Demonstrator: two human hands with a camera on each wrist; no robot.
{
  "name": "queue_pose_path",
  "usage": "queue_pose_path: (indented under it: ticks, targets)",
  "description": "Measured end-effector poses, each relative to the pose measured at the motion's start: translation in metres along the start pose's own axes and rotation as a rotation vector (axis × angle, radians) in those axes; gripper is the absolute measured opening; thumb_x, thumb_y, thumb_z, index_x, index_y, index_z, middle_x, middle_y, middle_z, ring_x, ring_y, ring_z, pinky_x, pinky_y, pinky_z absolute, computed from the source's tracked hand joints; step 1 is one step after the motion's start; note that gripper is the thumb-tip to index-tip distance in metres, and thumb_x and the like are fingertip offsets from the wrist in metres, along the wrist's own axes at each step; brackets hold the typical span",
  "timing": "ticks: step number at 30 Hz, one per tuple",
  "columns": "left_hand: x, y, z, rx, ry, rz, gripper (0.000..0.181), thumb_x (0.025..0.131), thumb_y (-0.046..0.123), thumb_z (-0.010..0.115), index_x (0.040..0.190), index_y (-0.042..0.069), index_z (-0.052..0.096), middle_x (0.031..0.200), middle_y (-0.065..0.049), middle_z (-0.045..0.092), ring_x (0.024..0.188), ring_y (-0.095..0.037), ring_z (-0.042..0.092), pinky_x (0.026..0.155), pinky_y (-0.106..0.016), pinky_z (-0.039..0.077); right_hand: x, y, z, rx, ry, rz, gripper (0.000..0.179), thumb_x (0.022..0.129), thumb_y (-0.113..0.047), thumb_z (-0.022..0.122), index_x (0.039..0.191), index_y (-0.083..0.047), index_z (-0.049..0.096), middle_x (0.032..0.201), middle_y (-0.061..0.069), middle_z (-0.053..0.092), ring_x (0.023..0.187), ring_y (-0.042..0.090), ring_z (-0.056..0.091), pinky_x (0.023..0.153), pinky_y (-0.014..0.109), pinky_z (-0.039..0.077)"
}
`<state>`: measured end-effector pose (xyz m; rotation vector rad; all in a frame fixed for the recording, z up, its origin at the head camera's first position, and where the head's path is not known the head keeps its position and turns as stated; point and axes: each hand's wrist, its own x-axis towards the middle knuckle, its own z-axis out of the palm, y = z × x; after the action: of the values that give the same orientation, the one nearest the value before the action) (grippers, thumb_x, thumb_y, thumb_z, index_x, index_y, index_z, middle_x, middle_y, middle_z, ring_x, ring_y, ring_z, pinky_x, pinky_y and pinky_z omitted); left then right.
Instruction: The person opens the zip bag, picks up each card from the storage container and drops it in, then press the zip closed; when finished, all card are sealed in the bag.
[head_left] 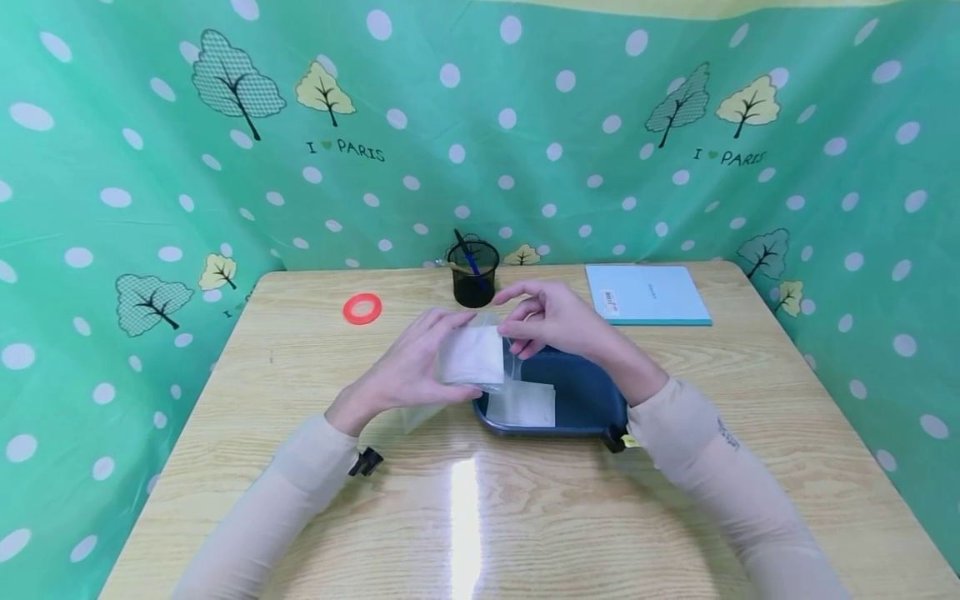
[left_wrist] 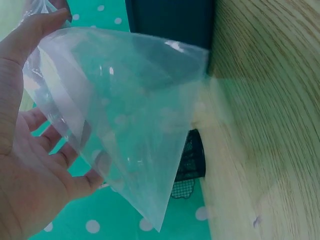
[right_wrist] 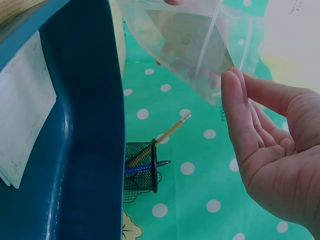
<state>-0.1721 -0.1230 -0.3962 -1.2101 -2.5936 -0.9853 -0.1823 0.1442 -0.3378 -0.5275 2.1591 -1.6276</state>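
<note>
My left hand (head_left: pixel 416 362) grips a clear zip bag (left_wrist: pixel 145 100) between thumb and fingers. Inside the bag lies a white paper stack (head_left: pixel 472 357), seen also as a pale square through the plastic in the left wrist view. At the bag's zip end, the thumb and index finger of my right hand (right_wrist: pixel 280 130) pinch a corner of the paper or the bag's edge; which one is hard to tell. Below the hands stands a dark blue tray (head_left: pixel 588 392) with more white paper sheets (head_left: pixel 525 406) in its left part.
Behind the hands stands a black mesh pen cup (head_left: pixel 474 287) with a pencil and pens. An orange-red ring (head_left: pixel 362 308) lies back left, a light blue notebook (head_left: pixel 648 293) back right. Partly under the left hand, something clear and flat (head_left: pixel 420 415) lies on the wooden table (head_left: pixel 360 533).
</note>
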Motion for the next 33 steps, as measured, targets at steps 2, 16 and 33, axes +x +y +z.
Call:
queue_pose_path:
  ticks: [2, 16, 33]
  targets:
    - [0.001, 0.000, 0.001, 0.000, 0.004, 0.006, 0.099, 0.072, 0.049, 0.088, 0.152, 0.011, 0.043, 0.132, -0.006, 0.054, 0.112, -0.019, 0.049, 0.084, -0.039, 0.046, 0.001, -0.001, 0.002, -0.016, 0.028, 0.003, 0.042, 0.094, -0.010, 0.073, 0.132, -0.003, 0.058, 0.097, 0.021, 0.072, 0.073, 0.033, 0.072, 0.069, 0.049, 0.060]
    - [-0.001, -0.014, -0.004, -0.331, -0.009, -0.143, 0.102, 0.071, 0.034, 0.093, 0.155, 0.016, 0.037, 0.139, -0.001, 0.049, 0.119, -0.020, 0.048, 0.097, -0.046, 0.045, 0.007, 0.007, -0.025, -0.142, 0.001, -0.046, 0.036, 0.097, -0.025, 0.071, 0.126, -0.006, 0.065, 0.105, 0.018, 0.070, 0.084, 0.034, 0.071, 0.073, 0.045, 0.060]
    - [-0.004, -0.018, -0.004, -0.258, -0.018, -0.121, 0.103, 0.069, 0.038, 0.094, 0.154, 0.014, 0.040, 0.132, -0.003, 0.049, 0.117, -0.018, 0.046, 0.096, -0.045, 0.045, 0.021, 0.042, -0.045, -0.361, -0.539, 0.171, 0.047, 0.101, -0.020, 0.065, 0.139, 0.006, 0.056, 0.118, 0.022, 0.068, 0.109, 0.040, 0.065, 0.093, 0.038, 0.055]
